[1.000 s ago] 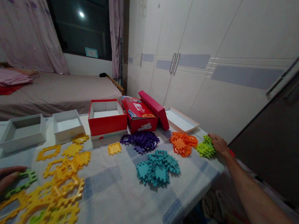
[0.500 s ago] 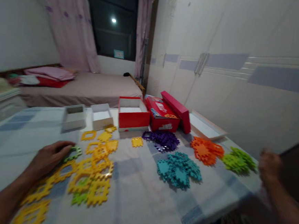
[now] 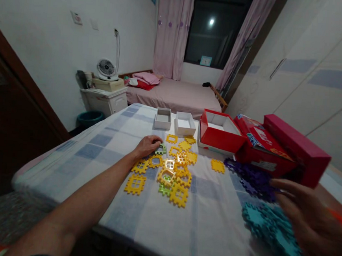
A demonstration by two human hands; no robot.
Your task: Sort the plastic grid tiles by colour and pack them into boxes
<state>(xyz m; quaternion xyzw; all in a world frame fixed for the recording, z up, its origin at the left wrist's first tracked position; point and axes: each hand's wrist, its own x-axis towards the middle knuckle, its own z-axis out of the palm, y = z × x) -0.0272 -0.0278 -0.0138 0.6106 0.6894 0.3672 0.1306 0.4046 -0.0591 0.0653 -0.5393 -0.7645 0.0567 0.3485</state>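
My left hand (image 3: pixel 148 146) is closed with its fingertips on a light green interlocking plastic piece (image 3: pixel 161 148), at the left edge of the yellow pieces (image 3: pixel 179 193). Some of these yellow pieces have window-like openings, and they partly overlap. Another green piece (image 3: pixel 165 188) lies partly under them. At the right, my right hand (image 3: pixel 314 226) is slightly blurred, with fingers stretched out and nothing visible in them. It passes over the teal pile (image 3: pixel 269 230) and hides part of it. Its fingertips are close to the purple pile (image 3: pixel 251 177); whether they touch cannot be seen.
Two small white boxes (image 3: pixel 162 119) and an open red box (image 3: pixel 223 138) stand along the back of the table (image 3: pixel 97 157). A red printed box (image 3: pixel 264 145) and a long crimson lid (image 3: pixel 299 148) are behind the purple pile. One yellow piece (image 3: pixel 217 166) lies apart.
The view has turned left. My right hand has come in from beyond the light green pile to above the teal pieces, and its fingers have opened. My left hand stays at the green piece.
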